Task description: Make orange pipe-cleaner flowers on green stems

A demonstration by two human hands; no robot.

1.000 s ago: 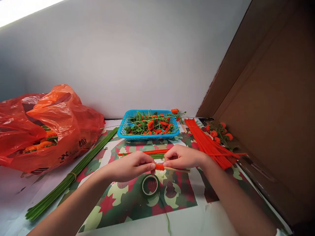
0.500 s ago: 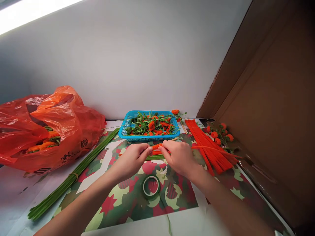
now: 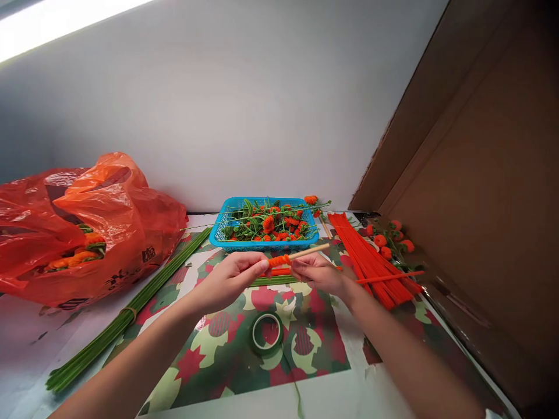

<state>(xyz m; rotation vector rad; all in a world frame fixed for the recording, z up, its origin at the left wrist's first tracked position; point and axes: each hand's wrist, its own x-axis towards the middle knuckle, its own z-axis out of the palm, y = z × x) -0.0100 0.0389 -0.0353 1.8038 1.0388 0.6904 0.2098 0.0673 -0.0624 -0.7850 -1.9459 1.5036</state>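
My left hand (image 3: 229,279) pinches the near end of a thin wooden stick (image 3: 309,251), where an orange pipe cleaner (image 3: 279,260) is coiled round it. My right hand (image 3: 318,272) holds the pipe cleaner's loose tail, which runs out to the right (image 3: 388,276). The stick's bare end points up and right above my right hand. Both hands hover over a patterned red-and-green paper sheet (image 3: 314,343).
A blue basket (image 3: 218,234) of orange pompom flowers on green stems stands behind. A bundle of orange pipe cleaners (image 3: 362,250) lies to the right, green wire stems (image 3: 131,308) to the left, an orange plastic bag (image 3: 82,227) far left. A green tape roll (image 3: 266,331) lies near. Cardboard (image 3: 480,174) walls the right.
The stick has tilted so its bare end now points up and right. My right hand dropped below it, drawing the pipe cleaner's tail out to the right.
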